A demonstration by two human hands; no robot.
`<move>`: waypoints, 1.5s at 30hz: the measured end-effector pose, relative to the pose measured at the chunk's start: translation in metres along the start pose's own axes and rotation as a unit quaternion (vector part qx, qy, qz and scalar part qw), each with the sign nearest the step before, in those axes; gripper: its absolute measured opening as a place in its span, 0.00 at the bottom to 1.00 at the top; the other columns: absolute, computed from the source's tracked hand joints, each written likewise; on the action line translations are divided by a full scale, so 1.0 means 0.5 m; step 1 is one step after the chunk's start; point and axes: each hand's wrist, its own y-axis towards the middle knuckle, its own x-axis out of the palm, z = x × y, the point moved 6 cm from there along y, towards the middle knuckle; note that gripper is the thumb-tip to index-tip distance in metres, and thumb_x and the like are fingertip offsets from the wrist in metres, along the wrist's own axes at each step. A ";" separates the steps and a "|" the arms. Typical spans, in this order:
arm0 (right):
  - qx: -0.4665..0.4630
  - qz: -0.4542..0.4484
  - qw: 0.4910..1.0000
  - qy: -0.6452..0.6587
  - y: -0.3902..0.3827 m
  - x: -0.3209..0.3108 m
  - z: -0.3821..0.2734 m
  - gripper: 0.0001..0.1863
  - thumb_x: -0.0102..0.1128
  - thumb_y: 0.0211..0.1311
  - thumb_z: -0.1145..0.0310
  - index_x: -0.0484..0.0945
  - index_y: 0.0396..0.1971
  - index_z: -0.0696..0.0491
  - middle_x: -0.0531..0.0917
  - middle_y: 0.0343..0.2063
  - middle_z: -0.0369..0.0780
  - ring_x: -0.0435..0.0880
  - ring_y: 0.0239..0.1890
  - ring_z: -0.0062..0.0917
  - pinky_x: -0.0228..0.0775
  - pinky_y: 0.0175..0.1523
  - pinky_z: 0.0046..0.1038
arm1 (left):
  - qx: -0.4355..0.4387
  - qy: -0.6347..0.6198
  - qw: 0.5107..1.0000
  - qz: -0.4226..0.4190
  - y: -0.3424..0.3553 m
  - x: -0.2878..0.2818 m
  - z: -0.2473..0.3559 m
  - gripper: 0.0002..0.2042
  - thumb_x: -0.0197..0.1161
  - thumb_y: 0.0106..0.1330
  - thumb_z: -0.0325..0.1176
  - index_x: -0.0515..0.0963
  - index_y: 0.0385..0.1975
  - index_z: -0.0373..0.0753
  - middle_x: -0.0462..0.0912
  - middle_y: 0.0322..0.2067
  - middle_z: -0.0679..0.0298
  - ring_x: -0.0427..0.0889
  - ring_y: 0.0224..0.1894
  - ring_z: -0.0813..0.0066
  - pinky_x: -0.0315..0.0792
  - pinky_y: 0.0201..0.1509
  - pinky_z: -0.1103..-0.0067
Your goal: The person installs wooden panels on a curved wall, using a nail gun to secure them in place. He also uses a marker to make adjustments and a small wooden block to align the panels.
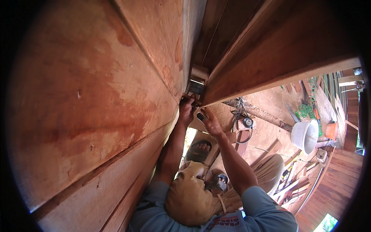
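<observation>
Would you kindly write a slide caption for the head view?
Left hand and right hand, close together where a wooden wall nears a wooden beam; white bucket at right.

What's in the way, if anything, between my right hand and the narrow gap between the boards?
A small brown piece seems to cross the lower end of the gap, with your left hand beside it. Nothing else visible blocks your right hand.

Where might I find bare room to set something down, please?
The floor looks fairly bare between the corded black device and the pale bucket. Crowded: around the green coil, among the wood scraps, and beside the left hand.
</observation>
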 end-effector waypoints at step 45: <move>0.072 0.026 0.995 0.070 0.005 0.051 -0.028 0.51 0.64 0.68 0.66 0.35 0.76 0.60 0.81 0.56 0.48 0.78 0.58 0.26 0.72 0.58 0.25 | -0.357 -0.436 0.818 0.114 -0.020 0.033 -0.091 0.19 0.66 0.70 0.49 0.77 0.47 0.38 0.81 0.41 0.64 0.82 0.45 0.74 0.78 0.49 0.80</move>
